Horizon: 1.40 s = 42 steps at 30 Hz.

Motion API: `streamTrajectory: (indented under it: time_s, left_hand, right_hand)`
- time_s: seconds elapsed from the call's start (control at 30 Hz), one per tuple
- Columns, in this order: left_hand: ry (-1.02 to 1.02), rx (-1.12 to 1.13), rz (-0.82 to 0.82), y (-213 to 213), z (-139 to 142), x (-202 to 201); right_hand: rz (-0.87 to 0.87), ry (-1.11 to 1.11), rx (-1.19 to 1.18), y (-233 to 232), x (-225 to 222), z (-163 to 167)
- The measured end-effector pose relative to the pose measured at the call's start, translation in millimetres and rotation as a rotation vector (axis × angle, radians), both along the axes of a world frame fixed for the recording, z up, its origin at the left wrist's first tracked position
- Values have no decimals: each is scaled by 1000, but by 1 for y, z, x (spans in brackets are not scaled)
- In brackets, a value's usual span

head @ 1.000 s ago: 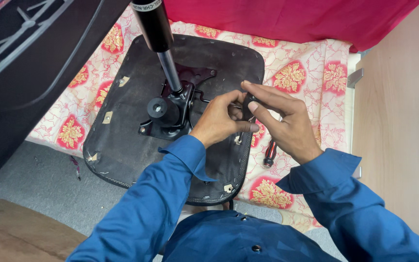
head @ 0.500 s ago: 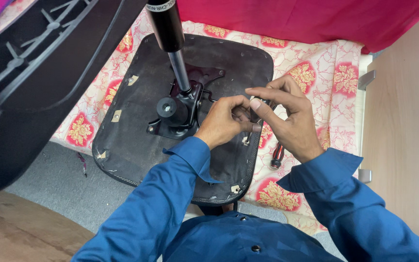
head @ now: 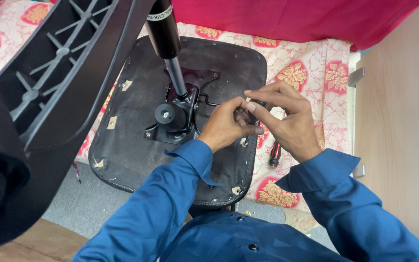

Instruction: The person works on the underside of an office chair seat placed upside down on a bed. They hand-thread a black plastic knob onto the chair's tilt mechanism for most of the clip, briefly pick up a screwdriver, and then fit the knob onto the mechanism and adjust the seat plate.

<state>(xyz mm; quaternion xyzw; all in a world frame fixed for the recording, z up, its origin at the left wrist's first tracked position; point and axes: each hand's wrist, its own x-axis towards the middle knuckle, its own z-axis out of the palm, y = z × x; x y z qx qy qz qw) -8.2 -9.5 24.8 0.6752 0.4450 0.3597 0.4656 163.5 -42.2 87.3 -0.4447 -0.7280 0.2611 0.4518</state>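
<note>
Here, left hand (head: 226,127): we pinch a small part, too hidden to identify.
Right hand (head: 287,121): fingers curled, pinching it too, touching the left.
Seat underside (head: 136,140): black, upturned below our hands.
Gas cylinder (head: 167,43): rising from the centre bracket (head: 178,119).
Screwdriver (head: 273,155): on the floral cloth (head: 311,73), just beside the seat.

This looks like a small furniture-repair or assembly workshop set up in a homely room. An upturned office-chair seat (head: 180,121) with its metal tilt mechanism (head: 178,114) and gas cylinder (head: 163,34) lies on a floral-printed cloth (head: 306,73), a black plastic chair back (head: 59,82) leans beside it, and a red-handled screwdriver (head: 273,155) lies close by, near a wooden panel (head: 398,121).
</note>
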Motion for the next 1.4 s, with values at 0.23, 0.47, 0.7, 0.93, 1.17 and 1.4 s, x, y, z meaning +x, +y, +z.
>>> streamTrajectory:
  time_s: [0.23, 0.47, 0.7, 0.93, 1.17, 1.4]
  left_hand:
    - [-75, -47, -77, 6, 5, 1]
    - [-47, -50, -86, 10, 0, -1]
    - [-12, 86, -54, 3, -2, 2]
    - [-47, 92, -50, 4, 0, 3]
    - [-75, 69, -98, 8, 3, 3]
    - [2, 50, -91, 4, -8, -5]
  right_hand:
    - [7, 77, -33, -3, 5, 0]
    - [20, 195, -169, -8, 3, 3]
    - [-60, 78, -74, -7, 2, 3]
    - [-65, 104, -54, -9, 3, -4]
    - [80, 216, -50, -11, 5, 0]
    - [-18, 145, -66, -10, 2, 1]
